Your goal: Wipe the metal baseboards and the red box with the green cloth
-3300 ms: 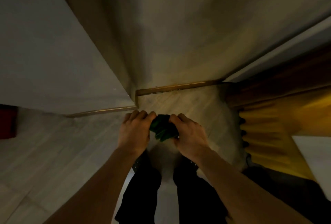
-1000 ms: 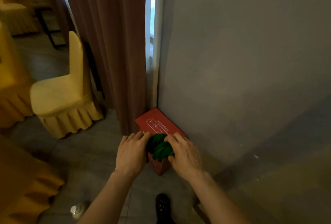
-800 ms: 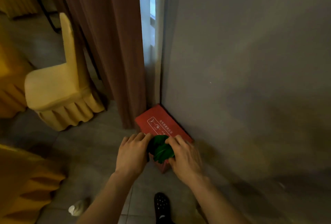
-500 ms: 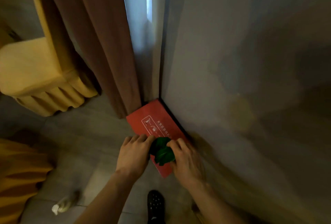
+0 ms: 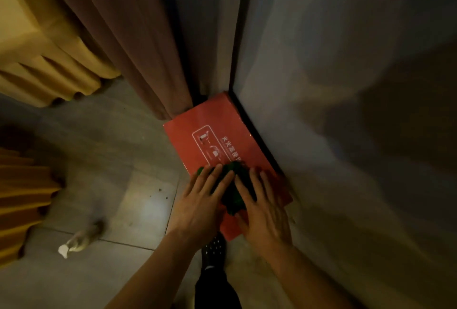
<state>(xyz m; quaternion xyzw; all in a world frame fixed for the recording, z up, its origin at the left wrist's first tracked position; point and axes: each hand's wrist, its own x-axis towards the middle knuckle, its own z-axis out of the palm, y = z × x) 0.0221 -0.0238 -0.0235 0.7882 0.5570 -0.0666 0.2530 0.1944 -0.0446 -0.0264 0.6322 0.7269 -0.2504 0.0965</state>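
Green cloth [image 5: 235, 193], soft and bunched, lay pressed on the red box [image 5: 212, 135] by the wall under both flattened hands: left hand [image 5: 200, 206], right hand [image 5: 264, 209]; it looked limp, best held by palm pressure.

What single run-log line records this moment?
left hand + right hand flat | pressing green cloth | on red box top

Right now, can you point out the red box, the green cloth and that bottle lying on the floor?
red box [image 5: 212, 133]: head view, bare printed top.
green cloth [image 5: 233, 193]: head view, bunched middle between the hands.
bottle [image 5: 80, 240]: head view, its blurred body.
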